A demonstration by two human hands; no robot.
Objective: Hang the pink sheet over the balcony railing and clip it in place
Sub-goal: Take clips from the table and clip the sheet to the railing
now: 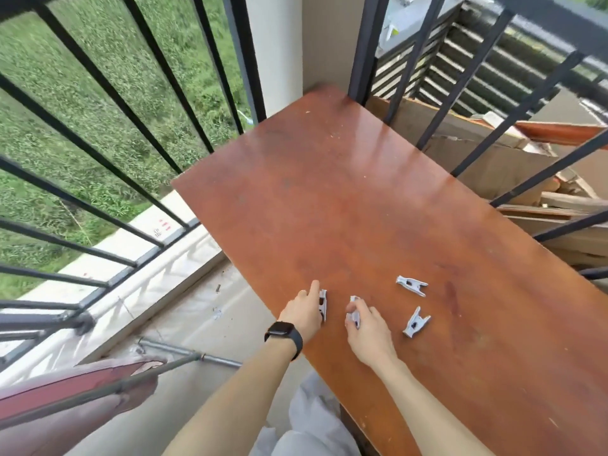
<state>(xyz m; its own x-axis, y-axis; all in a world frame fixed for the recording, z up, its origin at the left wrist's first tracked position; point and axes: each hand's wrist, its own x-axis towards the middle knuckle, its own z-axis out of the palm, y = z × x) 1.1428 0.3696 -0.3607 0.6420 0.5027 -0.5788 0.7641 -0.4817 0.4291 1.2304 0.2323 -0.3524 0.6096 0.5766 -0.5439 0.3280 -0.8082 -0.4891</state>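
Head view: the pink sheet (65,386) hangs draped over a rail of the balcony railing (98,90) at lower left, its folded edge lying along a grey bar; it is well apart from the clips. Four pale grey clothes pegs lie on the reddish-brown table (345,192) near its close end. The left hand (304,312) rests at the table's left edge, index finger extended, its grip closing on the leftmost peg (323,304), which stands on its side against the fingers. The right hand (368,330), just beside it, has its grip clenched around a second peg (352,315), whose ends show above and below the fingers. Two free pegs lie to the right, apart from both hands: the far peg (411,285) and the near peg (416,322). A black smartwatch (283,337) circles the left wrist. Beyond the bars lie green vegetation (82,110) and, at right, stacked cardboard and boards (493,153).
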